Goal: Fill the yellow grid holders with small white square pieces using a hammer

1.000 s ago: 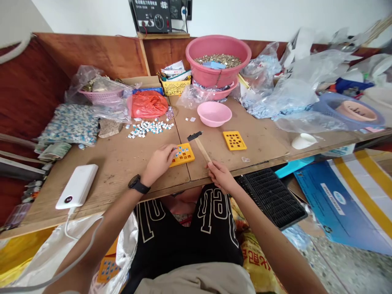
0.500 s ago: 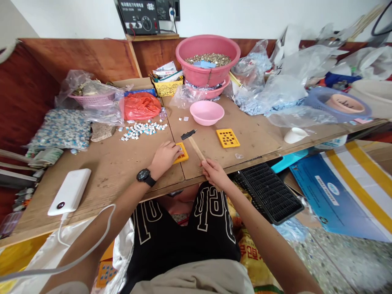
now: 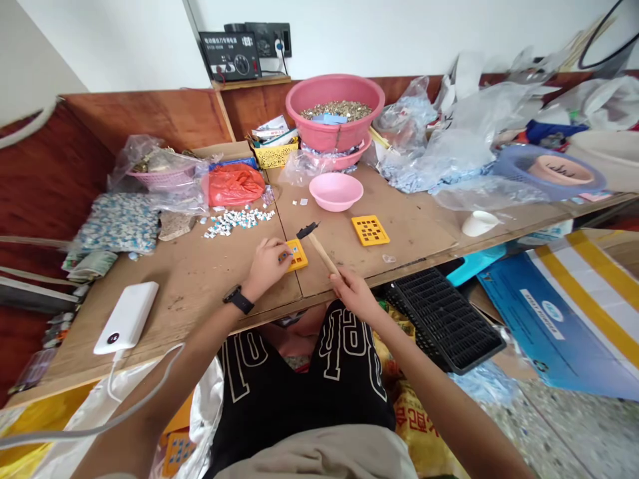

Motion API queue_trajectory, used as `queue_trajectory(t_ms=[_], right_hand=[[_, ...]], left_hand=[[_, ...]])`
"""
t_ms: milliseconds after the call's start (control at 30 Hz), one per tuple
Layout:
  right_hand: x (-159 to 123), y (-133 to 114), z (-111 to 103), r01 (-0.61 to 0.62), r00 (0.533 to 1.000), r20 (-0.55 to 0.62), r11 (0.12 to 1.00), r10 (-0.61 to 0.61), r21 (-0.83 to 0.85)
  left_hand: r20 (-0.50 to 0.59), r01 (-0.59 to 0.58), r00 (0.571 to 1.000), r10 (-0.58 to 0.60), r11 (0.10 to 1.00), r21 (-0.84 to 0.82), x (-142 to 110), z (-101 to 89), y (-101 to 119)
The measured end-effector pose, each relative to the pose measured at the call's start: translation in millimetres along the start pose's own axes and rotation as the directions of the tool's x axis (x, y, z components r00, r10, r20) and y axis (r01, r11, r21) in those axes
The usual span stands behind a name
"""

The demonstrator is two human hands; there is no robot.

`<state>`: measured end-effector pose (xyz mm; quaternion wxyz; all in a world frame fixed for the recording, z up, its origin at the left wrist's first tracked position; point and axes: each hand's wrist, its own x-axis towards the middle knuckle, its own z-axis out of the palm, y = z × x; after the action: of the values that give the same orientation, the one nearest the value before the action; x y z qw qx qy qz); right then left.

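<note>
My left hand (image 3: 269,267), with a black watch at the wrist, rests at the left side of a small yellow tray (image 3: 301,261) near the table's front edge. Its fingers are curled together over the tray, and what they pinch is too small to make out. A small blue-and-white piece shows by the fingertips in the tray. My right hand (image 3: 351,291) is wrapped round the wooden handle of a hammer (image 3: 323,253). The hammer's dark head is raised just beyond the tray's right corner. Another yellow tray (image 3: 370,230) with square holes lies farther right.
Loose blue-and-white pieces (image 3: 237,221) lie spread behind my left hand. Behind the trays stands a pink bowl (image 3: 336,193), with a large pink basin (image 3: 335,136) of metal bits beyond. A white power bank (image 3: 126,317) lies at left, its cable crossing my left forearm.
My view has tilted up a little. My left fingers have drawn back slightly to the left, uncovering more of the yellow tray. The hammer stays in my right hand at nearly the same place.
</note>
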<state>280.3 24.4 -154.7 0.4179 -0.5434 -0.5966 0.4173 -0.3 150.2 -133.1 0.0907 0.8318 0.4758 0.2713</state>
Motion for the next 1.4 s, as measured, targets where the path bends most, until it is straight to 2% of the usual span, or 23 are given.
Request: queue_trajectory(t_ms=[100, 200, 300, 433, 633, 733, 833, 900, 1000, 1100, 1167, 1233, 1300, 1400], right_hand=[[-17.9, 0.7, -10.1, 0.104, 0.991, -0.053, 0.954, -0.123, -0.281], [-32.3, 4.4, -16.0, 0.083, 0.994, -0.03, 0.927, -0.101, -0.365], [-44.4, 10.2, -12.3, 0.059, 0.996, -0.045, 0.937, -0.079, -0.345], [-69.0, 21.7, 10.9, 0.033, 0.985, -0.156, 0.966, -0.075, -0.258], [-122.2, 48.7, 52.1, 0.035, 0.927, -0.362, 0.984, -0.097, -0.173], [-139.7, 52.5, 59.4, 0.041, 0.916, -0.387, 0.984, -0.106, -0.173], [-145.3, 44.3, 57.7, 0.077, 0.9, -0.411, 0.981, -0.145, -0.177], [-142.3, 34.9, 50.9, 0.073, 0.908, -0.397, 0.984, -0.132, -0.159], [-126.5, 17.4, 30.9, -0.003, 0.958, -0.282, 0.982, -0.051, -0.189], [-97.0, -3.5, 6.8, -0.021, 0.986, -0.156, 0.899, -0.053, -0.437], [-73.3, -17.2, -3.1, -0.005, 0.996, -0.075, 0.801, -0.05, -0.599], [-51.2, -28.2, -3.9, 0.024, 0.999, -0.013, 0.739, -0.045, -0.674], [-33.7, -35.2, 2.9, 0.061, 0.997, 0.0, 0.728, -0.083, -0.683], [-18.5, -37.6, 16.2, 0.03, 0.997, -0.032, 0.704, -0.075, -0.709]], left_hand=[[-0.06, 0.067, 0.996, -0.07, 0.997, -0.05, -6.6, 8.4, -0.2], [-0.1, 0.077, 0.992, -0.082, 0.996, -0.05, -12.0, 14.2, 2.0], [-0.082, 0.063, 0.995, -0.063, 0.998, -0.006, -13.8, 12.6, 3.7], [-0.063, 0.002, 0.998, 0.0, 0.999, 0.033, -11.0, 6.8, 0.4], [-0.108, 0.097, 0.989, -0.101, 0.994, -0.04, -6.5, 13.7, -8.7], [-0.111, 0.097, 0.989, -0.099, 0.995, -0.021, -7.4, 15.9, -9.9], [-0.095, 0.063, 0.994, -0.061, 0.998, 0.022, -7.6, 13.1, -7.7], [-0.093, 0.047, 0.995, -0.042, 0.997, 0.057, -7.4, 10.4, -3.8], [-0.123, 0.083, 0.99, -0.072, 0.993, 0.088, -10.1, 6.3, 5.4], [-0.22, 0.167, 0.964, -0.148, 0.983, 0.069, -22.9, 0.2, 14.9], [-0.281, 0.151, 0.95, -0.138, 0.988, 0.027, -39.8, -5.3, 17.9], [-0.306, 0.095, 0.948, -0.093, 0.995, -0.009, -61.4, -10.2, 16.3], [-0.285, 0.069, 0.956, -0.074, 0.997, -0.027, -82.6, -12.7, 10.2], [-0.242, 0.106, 0.963, -0.118, 0.992, -0.063, -101.8, -11.1, -2.6]])
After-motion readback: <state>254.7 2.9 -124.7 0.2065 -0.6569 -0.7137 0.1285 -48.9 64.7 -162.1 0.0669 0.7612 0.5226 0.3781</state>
